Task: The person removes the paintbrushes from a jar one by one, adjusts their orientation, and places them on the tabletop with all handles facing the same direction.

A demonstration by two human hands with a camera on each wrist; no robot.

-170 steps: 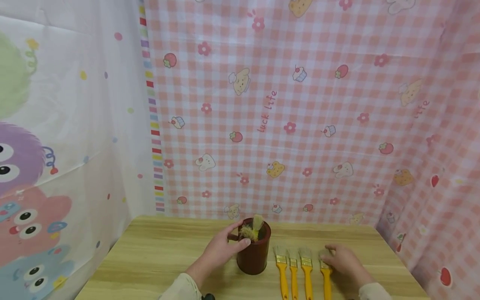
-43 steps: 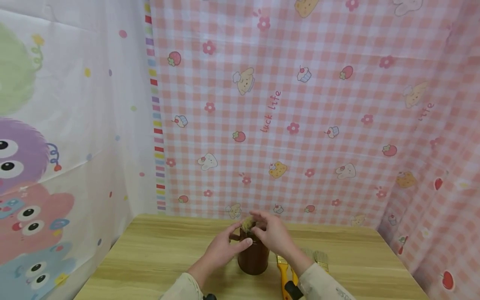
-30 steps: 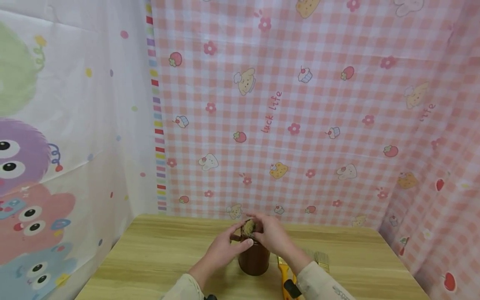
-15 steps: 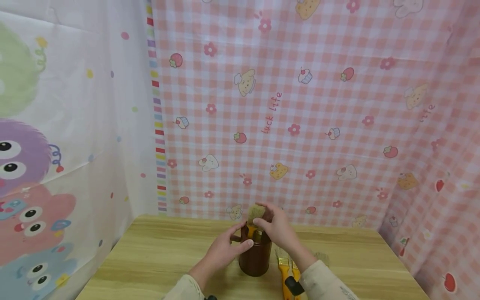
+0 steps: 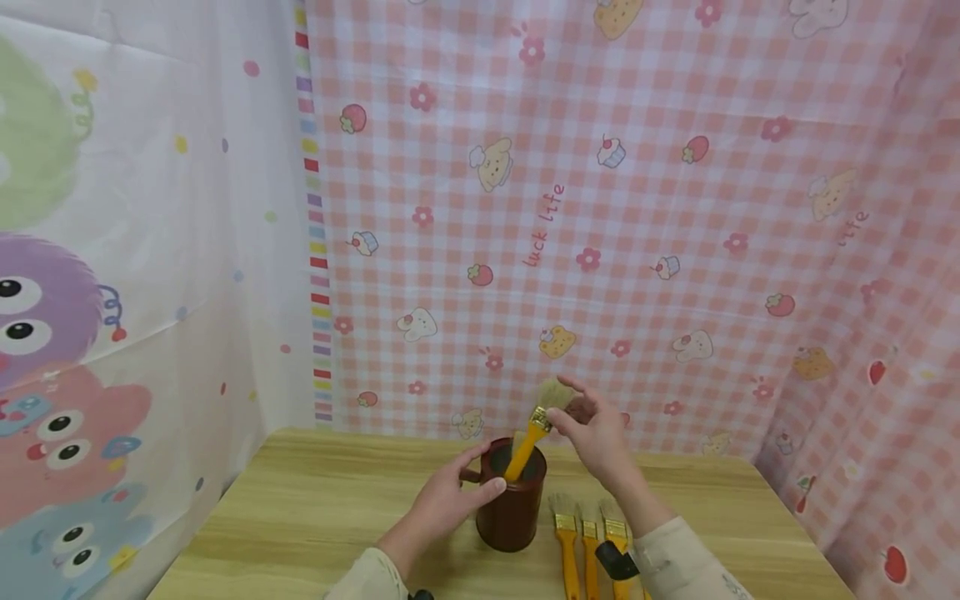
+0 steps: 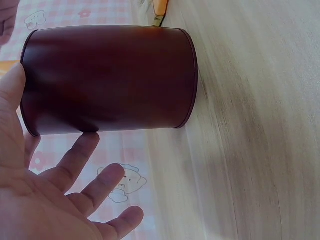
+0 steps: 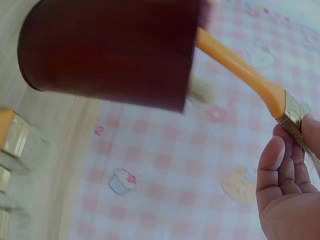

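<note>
A dark brown mug (image 5: 510, 521) stands upright on the table, its handle toward the left. My left hand (image 5: 448, 492) holds it from the left, thumb at the rim; in the left wrist view one finger touches the mug's side (image 6: 110, 77) while others extend free. My right hand (image 5: 600, 433) pinches a yellow-handled paintbrush (image 5: 527, 448) near its metal band, bristles up. The brush tilts, its handle end low at the mug's mouth; whether it is inside I cannot tell. The bristles of another brush (image 7: 201, 91) stick out of the mug.
Several yellow-handled paintbrushes (image 5: 567, 554) lie side by side on the wooden table (image 5: 300, 517), right of the mug, bristles away from me. The right sleeve and a black wrist mount (image 5: 617, 561) partly cover them. A pink checked curtain (image 5: 450, 250) hangs behind the table.
Seconds ago my right hand was at the rightmost table brush. It then reached into the mug, and has since risen up and right, drawing a brush with it. The left hand stays on the mug.
</note>
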